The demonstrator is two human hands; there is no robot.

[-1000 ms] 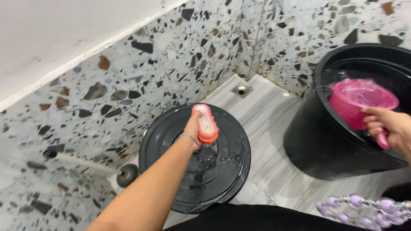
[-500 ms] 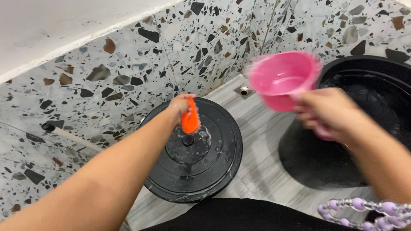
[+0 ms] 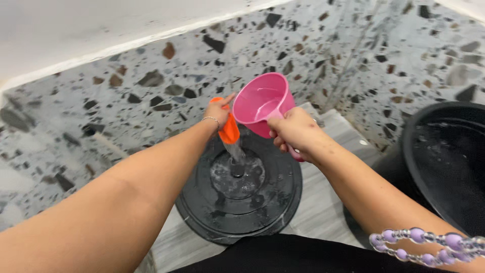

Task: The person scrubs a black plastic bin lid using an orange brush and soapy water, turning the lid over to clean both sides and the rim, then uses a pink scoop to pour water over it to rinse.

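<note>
Pouring now: the pink scoop (image 3: 262, 103) is tipped over the orange scrubbing brush (image 3: 228, 126), and a thin stream of water (image 3: 234, 150) falls past the brush onto the black round lid (image 3: 240, 189) lying flat on the grey striped floor (image 3: 328, 202). That is the change from a second ago, when the scoop was down in the black tub (image 3: 444, 162) at the right; half a second ago it was swinging across, and here it sits just beside the brush, over the lid's middle. The right hand (image 3: 295, 134) has its fingers wrapped tight round the scoop's handle, tilting the mouth toward the left. The left hand (image 3: 217, 114) grips the brush from above, fingers closed on its back, a thin bracelet at the wrist, holding it above the lid's central knob (image 3: 237, 174). Water pools and beads in the lid's recessed centre, so by my read the scrubbing has given way to a rinse of brush and lid together. Behind stands the speckled terrazzo wall (image 3: 151, 81), and a string of purple beads (image 3: 429, 242) hangs at the lower right.
</note>
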